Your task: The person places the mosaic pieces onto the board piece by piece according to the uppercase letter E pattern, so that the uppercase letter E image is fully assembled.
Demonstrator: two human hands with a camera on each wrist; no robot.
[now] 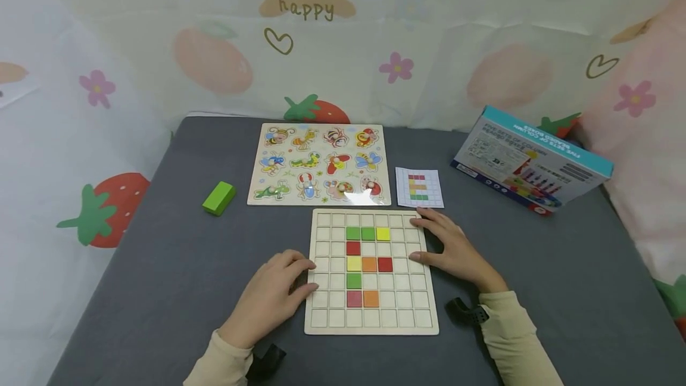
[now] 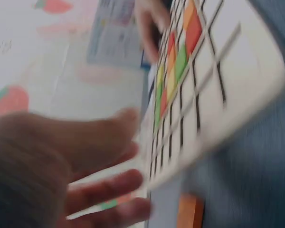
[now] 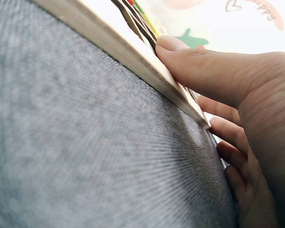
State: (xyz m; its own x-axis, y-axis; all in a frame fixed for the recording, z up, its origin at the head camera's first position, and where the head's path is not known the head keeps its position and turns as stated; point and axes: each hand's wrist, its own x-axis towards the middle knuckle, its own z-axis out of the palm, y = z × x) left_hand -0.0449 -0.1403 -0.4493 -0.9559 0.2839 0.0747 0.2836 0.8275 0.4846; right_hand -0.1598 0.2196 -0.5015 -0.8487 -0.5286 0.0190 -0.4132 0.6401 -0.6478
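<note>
A wooden grid board [image 1: 415, 317] lies flat on the table. Green, yellow, red, orange and pink square tiles fill some of its cells, forming a letter F-like or E-like pattern. My left hand [image 1: 276, 290] is at the board's left edge, its thumb and fingers loosely spread; in the left wrist view the fingers [image 2: 111, 183] are blurred and hold nothing. My right hand [image 1: 455, 249] rests at the right edge. Its thumb [image 3: 199, 64] lies over the board's rim, while its other fingers extend along the edge near the far corner.
Behind the board lies an insect picture puzzle [image 1: 321, 195], with a small pattern card [image 1: 433, 179] to its right. A green block [image 1: 218, 198] sits at the left. A blue-topped box [image 1: 530, 159] stands at the back right on the grey tablecloth [image 1: 161, 314].
</note>
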